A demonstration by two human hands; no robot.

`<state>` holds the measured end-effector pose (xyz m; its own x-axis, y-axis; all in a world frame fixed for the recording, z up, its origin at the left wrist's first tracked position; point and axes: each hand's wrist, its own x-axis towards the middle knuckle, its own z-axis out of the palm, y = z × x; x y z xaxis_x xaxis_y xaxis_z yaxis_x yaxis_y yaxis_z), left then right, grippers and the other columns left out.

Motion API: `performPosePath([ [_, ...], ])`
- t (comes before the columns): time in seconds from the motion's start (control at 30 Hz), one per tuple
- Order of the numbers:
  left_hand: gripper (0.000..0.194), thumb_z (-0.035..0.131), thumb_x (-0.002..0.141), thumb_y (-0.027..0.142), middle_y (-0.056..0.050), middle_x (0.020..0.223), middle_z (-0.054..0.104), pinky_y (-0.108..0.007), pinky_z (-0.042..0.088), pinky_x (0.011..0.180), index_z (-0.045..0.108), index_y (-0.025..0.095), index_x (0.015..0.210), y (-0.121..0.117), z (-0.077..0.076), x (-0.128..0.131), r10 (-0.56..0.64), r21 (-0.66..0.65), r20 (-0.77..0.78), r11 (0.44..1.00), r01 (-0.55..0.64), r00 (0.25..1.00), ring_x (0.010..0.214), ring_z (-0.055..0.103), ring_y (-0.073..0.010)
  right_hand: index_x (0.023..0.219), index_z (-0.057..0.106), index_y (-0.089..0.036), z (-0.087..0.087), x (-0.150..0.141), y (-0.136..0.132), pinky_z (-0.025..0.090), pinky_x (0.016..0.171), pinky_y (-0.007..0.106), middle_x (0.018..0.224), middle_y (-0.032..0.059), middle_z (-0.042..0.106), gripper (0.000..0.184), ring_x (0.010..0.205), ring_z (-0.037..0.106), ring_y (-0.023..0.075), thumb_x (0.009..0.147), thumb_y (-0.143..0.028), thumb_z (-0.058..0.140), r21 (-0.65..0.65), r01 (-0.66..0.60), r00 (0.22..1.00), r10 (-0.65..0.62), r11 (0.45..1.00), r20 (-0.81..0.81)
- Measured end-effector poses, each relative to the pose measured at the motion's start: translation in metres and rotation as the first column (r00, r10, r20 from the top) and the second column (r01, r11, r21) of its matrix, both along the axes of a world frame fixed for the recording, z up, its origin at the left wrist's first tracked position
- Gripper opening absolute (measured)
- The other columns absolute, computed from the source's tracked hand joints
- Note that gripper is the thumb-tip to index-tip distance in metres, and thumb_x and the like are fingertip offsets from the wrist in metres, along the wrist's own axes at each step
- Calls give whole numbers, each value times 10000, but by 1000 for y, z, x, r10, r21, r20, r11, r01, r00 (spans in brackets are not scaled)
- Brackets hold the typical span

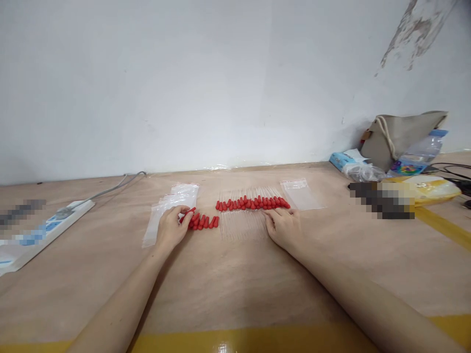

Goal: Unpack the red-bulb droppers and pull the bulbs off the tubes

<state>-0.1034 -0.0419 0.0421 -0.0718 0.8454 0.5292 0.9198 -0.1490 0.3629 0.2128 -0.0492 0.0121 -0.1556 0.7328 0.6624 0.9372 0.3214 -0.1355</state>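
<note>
My left hand (pixel 171 226) pinches a small red bulb (pixel 192 210) between thumb and forefinger. Beneath and beside it lies a short row of loose red bulbs (pixel 210 222), each rounded at one end and narrower at the other. My right hand (pixel 285 226) is closed at the right side of a bundle of thin, clear, stick-like tubes (pixel 241 226); whatever its fingertips hold is too small to make out. A longer row of red bulbs (pixel 250 202) lies across the tubes, just beyond my right fingers.
Clear zip bags (pixel 162 208) lie left of the bulbs, and another clear bag (pixel 302 194) sits behind my right hand. A power strip (pixel 47 235) is at far left. At right are a tissue pack (pixel 344 161), a grey bag (pixel 408 132), a bottle (pixel 423 149) and a yellow-white package (pixel 423 190).
</note>
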Motion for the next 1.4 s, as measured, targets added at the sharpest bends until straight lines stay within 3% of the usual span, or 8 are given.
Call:
performPosePath([
  [0.23, 205, 483, 779, 376, -5, 821, 640, -279, 407, 678, 604, 210, 778, -8, 11, 6, 17, 74, 13, 997, -18, 1000, 734, 526, -178, 919, 635, -230, 1, -6, -8, 211, 720, 295, 738, 13, 639, 234, 737, 543, 137, 821, -231, 422, -121, 1, 1000, 2, 993, 19],
  [0.37, 189, 483, 786, 345, -11, 806, 627, -297, 398, 730, 616, 213, 761, -7, 16, 27, -117, 64, -75, 990, 122, 990, 780, 530, -185, 940, 623, -225, 4, -9, -12, 215, 708, 293, 772, 22, 641, 233, 757, 537, 145, 807, -238, 432, -150, -2, 1000, 7, 989, 30],
  [0.5, 171, 501, 786, 311, -20, 815, 622, -330, 383, 776, 637, 217, 742, 11, 20, 63, -260, -20, -167, 965, 261, 951, 814, 526, -196, 883, 627, -211, 4, -11, -13, 224, 699, 300, 747, 30, 642, 199, 754, 541, 158, 801, -257, 452, -157, -9, 999, 14, 988, 33],
  [0.67, 181, 532, 782, 354, -45, 825, 612, -359, 366, 785, 647, 217, 759, 45, 22, 107, -250, -120, -190, 966, 230, 950, 877, 515, -230, 854, 627, -216, 2, -10, -12, 227, 685, 305, 789, 30, 651, 194, 777, 549, 167, 817, -316, 465, -140, -28, 999, 32, 990, 23],
  [0.8, 264, 618, 694, 458, -64, 829, 606, -381, 359, 773, 646, 202, 752, 60, 16, 125, -262, -164, -183, 959, 233, 948, 892, 508, -261, 853, 622, -224, 2, -7, -12, 226, 685, 302, 756, 19, 652, 192, 768, 552, 160, 830, -320, 458, -130, -43, 999, 42, 991, -6],
  [1.13, 185, 586, 749, 361, -55, 815, 602, -341, 385, 730, 628, 183, 719, 62, 8, 122, -220, -161, -65, 965, 208, 973, 837, 530, -217, 913, 609, -224, 1, -4, -10, 238, 712, 294, 769, 6, 654, 184, 760, 559, 147, 828, -285, 457, -121, -90, 991, 77, 989, -110],
  [1.27, 164, 553, 780, 331, -43, 812, 596, -317, 403, 733, 608, 178, 758, 40, 9, 102, -194, -103, -6, 976, 192, 981, 828, 535, -192, 978, 598, -203, -2, -2, -7, 276, 754, 300, 895, 41, 638, 226, 835, 559, 157, 827, -303, 462, -50, -91, 982, 81, 995, -169],
  [1.4, 104, 566, 781, 297, -21, 854, 604, -323, 388, 787, 594, 197, 789, 1, 4, 76, -339, -8, 1, 941, 339, 941, 883, 525, -185, 1133, 530, -183, -2, 0, -6, 320, 828, 341, 1090, 108, 557, 391, 1012, 501, 215, 799, -384, 491, 89, -106, 973, 122, 990, -198],
])
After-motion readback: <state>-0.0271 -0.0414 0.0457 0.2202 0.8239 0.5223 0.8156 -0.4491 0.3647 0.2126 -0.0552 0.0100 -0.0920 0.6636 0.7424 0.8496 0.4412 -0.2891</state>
